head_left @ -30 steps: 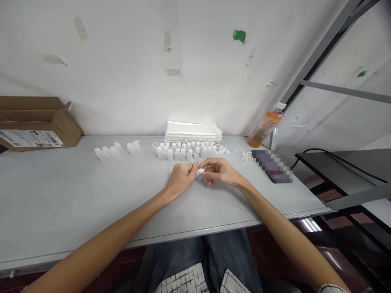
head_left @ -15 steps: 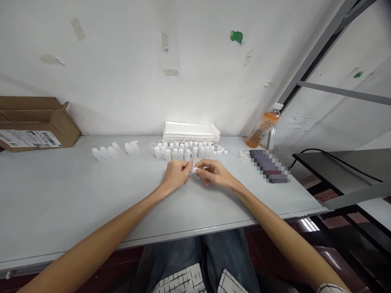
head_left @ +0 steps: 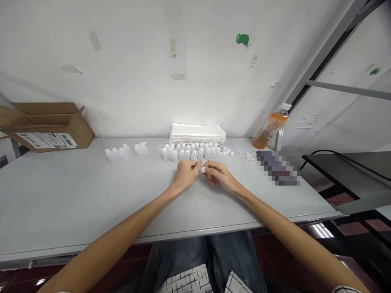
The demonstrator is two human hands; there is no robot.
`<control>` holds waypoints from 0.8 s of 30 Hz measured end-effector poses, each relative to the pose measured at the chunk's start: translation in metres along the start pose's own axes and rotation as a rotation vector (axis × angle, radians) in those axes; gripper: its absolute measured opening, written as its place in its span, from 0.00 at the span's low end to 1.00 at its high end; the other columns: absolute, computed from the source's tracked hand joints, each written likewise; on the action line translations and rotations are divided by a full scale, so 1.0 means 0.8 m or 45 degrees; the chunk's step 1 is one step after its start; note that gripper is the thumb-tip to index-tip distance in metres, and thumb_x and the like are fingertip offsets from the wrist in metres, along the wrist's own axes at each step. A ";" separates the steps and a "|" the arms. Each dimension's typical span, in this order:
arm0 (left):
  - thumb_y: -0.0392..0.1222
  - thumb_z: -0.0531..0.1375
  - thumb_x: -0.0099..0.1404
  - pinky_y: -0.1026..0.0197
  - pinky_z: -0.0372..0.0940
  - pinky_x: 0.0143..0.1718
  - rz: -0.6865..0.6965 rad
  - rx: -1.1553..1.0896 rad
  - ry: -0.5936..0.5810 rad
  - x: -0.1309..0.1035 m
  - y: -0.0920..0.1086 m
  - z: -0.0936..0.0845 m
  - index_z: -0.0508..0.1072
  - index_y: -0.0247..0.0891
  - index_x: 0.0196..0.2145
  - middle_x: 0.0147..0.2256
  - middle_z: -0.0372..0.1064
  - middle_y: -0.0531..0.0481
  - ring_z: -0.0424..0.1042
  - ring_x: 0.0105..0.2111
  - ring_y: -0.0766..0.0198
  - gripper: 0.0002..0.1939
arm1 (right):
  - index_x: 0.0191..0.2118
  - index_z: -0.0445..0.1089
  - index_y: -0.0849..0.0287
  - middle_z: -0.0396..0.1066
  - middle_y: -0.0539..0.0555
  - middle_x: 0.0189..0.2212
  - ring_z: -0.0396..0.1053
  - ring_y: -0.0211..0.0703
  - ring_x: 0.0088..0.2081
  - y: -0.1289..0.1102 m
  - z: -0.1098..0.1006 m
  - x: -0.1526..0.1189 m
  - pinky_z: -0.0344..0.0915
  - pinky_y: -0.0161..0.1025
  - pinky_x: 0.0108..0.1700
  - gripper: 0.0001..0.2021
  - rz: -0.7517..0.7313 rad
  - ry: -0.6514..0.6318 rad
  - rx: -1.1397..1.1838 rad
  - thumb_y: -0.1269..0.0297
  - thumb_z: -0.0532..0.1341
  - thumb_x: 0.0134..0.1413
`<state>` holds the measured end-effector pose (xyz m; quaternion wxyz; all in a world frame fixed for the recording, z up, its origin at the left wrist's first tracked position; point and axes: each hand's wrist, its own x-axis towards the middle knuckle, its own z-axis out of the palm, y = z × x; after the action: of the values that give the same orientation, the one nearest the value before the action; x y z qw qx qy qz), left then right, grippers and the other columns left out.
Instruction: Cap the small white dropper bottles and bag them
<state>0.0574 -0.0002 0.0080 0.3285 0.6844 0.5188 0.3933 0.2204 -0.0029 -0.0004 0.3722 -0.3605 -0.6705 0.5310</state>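
Note:
My left hand (head_left: 185, 174) and my right hand (head_left: 220, 175) meet over the grey table, fingers pinched on a small white piece (head_left: 202, 171) between them. Its shape is mostly hidden by the fingertips. Just behind my hands stand several small white bottles (head_left: 182, 154) in rows, some with a looped strap. Small white caps (head_left: 226, 151) lie at the right end of the rows. Farther left, translucent white pieces (head_left: 117, 154) lie in two groups.
A stack of white packets (head_left: 195, 132) rests against the wall. An open cardboard box (head_left: 51, 130) sits at the back left. White cords (head_left: 249, 158), a blurred dark object (head_left: 277, 167) and an orange drink bottle (head_left: 271, 129) are on the right of the table (head_left: 91, 203).
The whole view has shifted, so things appear farther right. Both hands keep their grip on the white piece, with little change between them.

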 end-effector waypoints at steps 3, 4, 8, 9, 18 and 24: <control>0.48 0.51 0.66 0.65 0.52 0.22 -0.010 -0.003 -0.030 0.000 -0.003 0.002 0.54 0.37 0.10 0.10 0.53 0.56 0.53 0.14 0.71 0.28 | 0.30 0.61 0.58 0.56 0.44 0.17 0.53 0.32 0.18 0.001 0.002 0.000 0.49 0.33 0.21 0.12 -0.004 0.005 -0.039 0.55 0.56 0.59; 0.47 0.50 0.65 0.64 0.52 0.22 0.002 0.008 -0.022 0.000 -0.005 0.004 0.54 0.37 0.10 0.10 0.52 0.56 0.53 0.15 0.71 0.28 | 0.28 0.60 0.58 0.55 0.44 0.17 0.52 0.32 0.18 0.002 0.003 0.000 0.49 0.33 0.21 0.13 -0.003 0.005 -0.063 0.55 0.56 0.59; 0.46 0.50 0.64 0.62 0.47 0.22 0.185 0.128 0.181 -0.002 -0.014 0.014 0.50 0.38 0.11 0.12 0.47 0.56 0.46 0.16 0.71 0.26 | 0.22 0.54 0.58 0.51 0.45 0.18 0.47 0.32 0.20 0.007 0.006 0.004 0.45 0.34 0.22 0.20 0.033 0.002 -0.054 0.50 0.54 0.59; 0.47 0.50 0.64 0.62 0.45 0.22 0.231 0.148 0.231 -0.003 -0.015 0.016 0.49 0.38 0.12 0.12 0.45 0.56 0.44 0.16 0.71 0.26 | 0.21 0.53 0.57 0.49 0.45 0.18 0.45 0.31 0.20 0.007 0.007 0.005 0.44 0.34 0.22 0.22 0.060 -0.005 -0.012 0.49 0.55 0.59; 0.50 0.49 0.66 0.63 0.46 0.21 0.168 0.027 0.181 -0.004 -0.003 0.010 0.49 0.38 0.13 0.12 0.45 0.56 0.47 0.16 0.72 0.27 | 0.27 0.63 0.59 0.53 0.44 0.16 0.50 0.32 0.19 -0.007 0.008 -0.001 0.47 0.35 0.23 0.16 -0.046 0.061 0.046 0.51 0.58 0.57; 0.50 0.48 0.66 0.63 0.45 0.21 0.219 0.087 0.184 -0.003 -0.009 0.011 0.48 0.38 0.13 0.13 0.44 0.56 0.44 0.17 0.71 0.27 | 0.24 0.58 0.58 0.51 0.44 0.19 0.47 0.32 0.21 -0.009 0.009 0.000 0.45 0.34 0.23 0.18 -0.006 0.050 0.038 0.52 0.59 0.56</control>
<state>0.0615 -0.0013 -0.0029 0.2320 0.7070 0.4935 0.4504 0.2131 -0.0075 0.0055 0.3921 -0.3635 -0.6558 0.5329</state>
